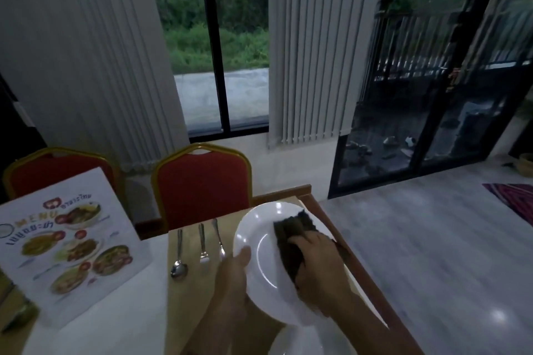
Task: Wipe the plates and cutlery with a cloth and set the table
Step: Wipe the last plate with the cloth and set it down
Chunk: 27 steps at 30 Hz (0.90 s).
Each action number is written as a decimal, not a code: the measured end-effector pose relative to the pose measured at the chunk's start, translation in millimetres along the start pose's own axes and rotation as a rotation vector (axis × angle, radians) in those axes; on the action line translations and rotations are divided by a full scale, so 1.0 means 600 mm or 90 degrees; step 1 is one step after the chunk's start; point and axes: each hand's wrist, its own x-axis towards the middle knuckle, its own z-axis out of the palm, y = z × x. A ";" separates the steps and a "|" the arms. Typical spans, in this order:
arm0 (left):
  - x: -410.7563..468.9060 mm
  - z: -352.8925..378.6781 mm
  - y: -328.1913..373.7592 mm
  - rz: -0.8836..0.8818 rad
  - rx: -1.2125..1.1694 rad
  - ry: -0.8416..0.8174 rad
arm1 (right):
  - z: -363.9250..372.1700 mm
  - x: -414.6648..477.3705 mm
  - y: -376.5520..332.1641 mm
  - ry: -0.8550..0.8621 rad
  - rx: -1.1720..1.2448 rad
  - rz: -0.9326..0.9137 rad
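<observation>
My left hand (232, 277) grips the near left rim of a white plate (259, 228), held tilted above the table with its thumb on the rim. My right hand (320, 262) presses a dark brown cloth (291, 242) against the plate's inner face. On the tan placemat (190, 291) to the left lie a spoon (178, 262), a fork (203, 248) and a third utensil (219, 239), partly hidden behind the plate. Another white plate (291, 343) shows at the bottom edge under my forearms.
A standing menu card (69, 242) occupies the left of the white table (121, 320). Two red chairs with gold frames (202, 187) stand behind the table. The table's wooden edge (372, 288) runs along the right, with open grey floor (432, 253) beyond.
</observation>
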 end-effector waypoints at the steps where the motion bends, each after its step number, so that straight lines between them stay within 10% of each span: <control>1: 0.011 0.015 -0.014 -0.010 -0.029 -0.010 | 0.007 0.015 0.013 0.007 0.012 0.018; 9: 0.096 0.029 -0.076 -0.114 -0.189 0.050 | 0.031 0.054 0.080 -0.183 0.077 -0.163; 27: 0.223 0.080 -0.119 -0.022 -0.229 0.274 | -0.018 0.042 0.217 -0.182 0.494 0.168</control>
